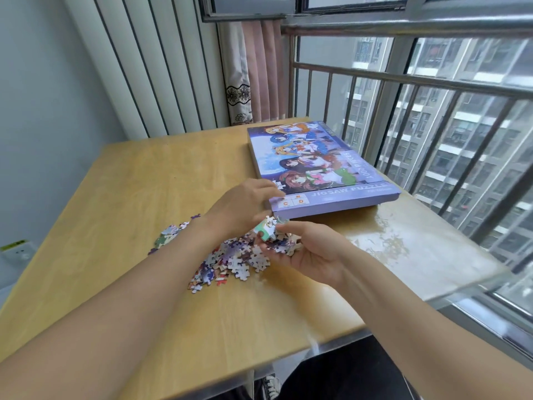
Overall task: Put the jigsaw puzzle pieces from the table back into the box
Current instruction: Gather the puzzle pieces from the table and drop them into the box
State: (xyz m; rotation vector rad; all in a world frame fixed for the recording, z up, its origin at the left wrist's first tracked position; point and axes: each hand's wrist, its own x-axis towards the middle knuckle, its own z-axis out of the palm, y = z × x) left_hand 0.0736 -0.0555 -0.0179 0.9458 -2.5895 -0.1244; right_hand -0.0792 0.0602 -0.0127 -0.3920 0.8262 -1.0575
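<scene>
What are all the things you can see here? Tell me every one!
Puzzle box: one, purple with a cartoon picture, lid on, far right part of the table.
Loose puzzle pieces: a pile, too many to count, mixed colours, middle of the table.
Table: one, light wood.
Curtain: one, pink and white, behind the table.
Window railing: one, grey metal, on the right.
Wall socket: one, white, low left.
Left hand: near the box's front corner.
Right hand: cupped, holding a handful of pieces.
</scene>
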